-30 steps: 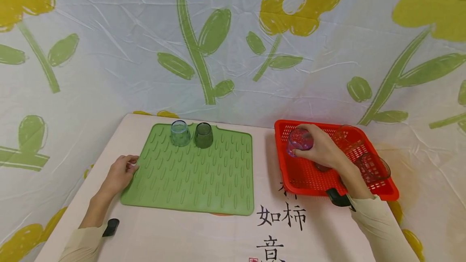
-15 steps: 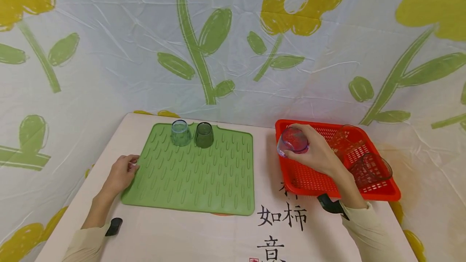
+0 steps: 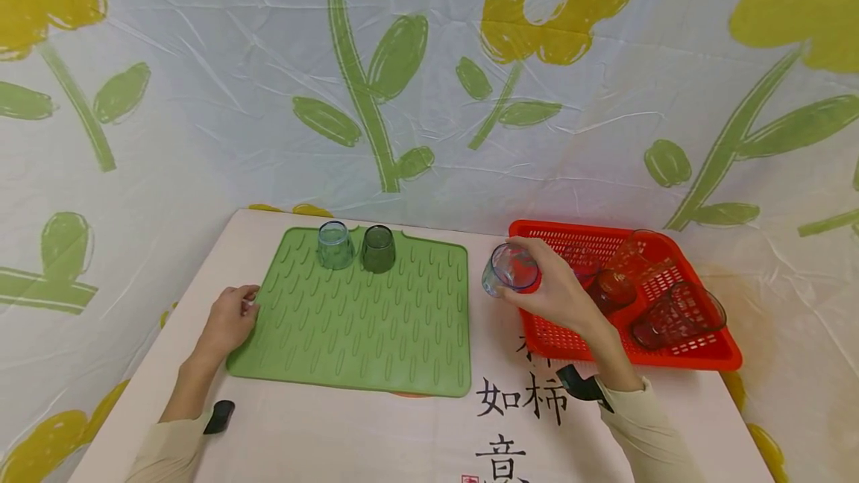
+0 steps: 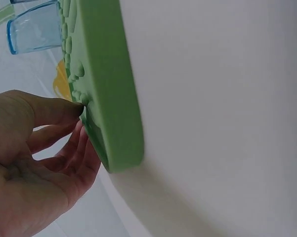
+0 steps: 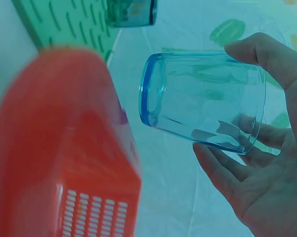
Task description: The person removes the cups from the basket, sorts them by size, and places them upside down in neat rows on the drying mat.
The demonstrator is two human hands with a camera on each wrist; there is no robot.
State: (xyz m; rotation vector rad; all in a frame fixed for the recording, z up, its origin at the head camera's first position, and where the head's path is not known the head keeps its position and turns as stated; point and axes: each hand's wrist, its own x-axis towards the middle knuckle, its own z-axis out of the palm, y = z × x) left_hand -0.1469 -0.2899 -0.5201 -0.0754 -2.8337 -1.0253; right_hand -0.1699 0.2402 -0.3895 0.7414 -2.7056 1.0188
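My right hand (image 3: 560, 295) (image 5: 274, 173) holds a clear bluish glass (image 3: 498, 274) (image 5: 202, 98) between thumb and fingers, above the left rim of the red basket (image 3: 560, 334) (image 5: 64, 123). At the left side of the green ridged mat (image 3: 362, 323) (image 4: 113, 94), my left hand (image 3: 228, 321) (image 4: 37, 148) pinches the mat's edge, thumb on top. A light blue glass (image 3: 335, 246) (image 4: 37, 29) and a dark grey glass (image 3: 378, 250) stand side by side near the mat's back edge.
Several glasses lie in the basket, including a large one (image 3: 678, 315) leaning on its right rim and a dark one (image 3: 612, 291) near the middle. Behind the table hangs a flowered cloth (image 3: 443, 170). Black characters (image 3: 520, 397) mark the tablecloth.
My right hand has carried the glass leftward from inside the basket to over its left rim, uncovering other glasses behind it. The left hand keeps its place at the mat.
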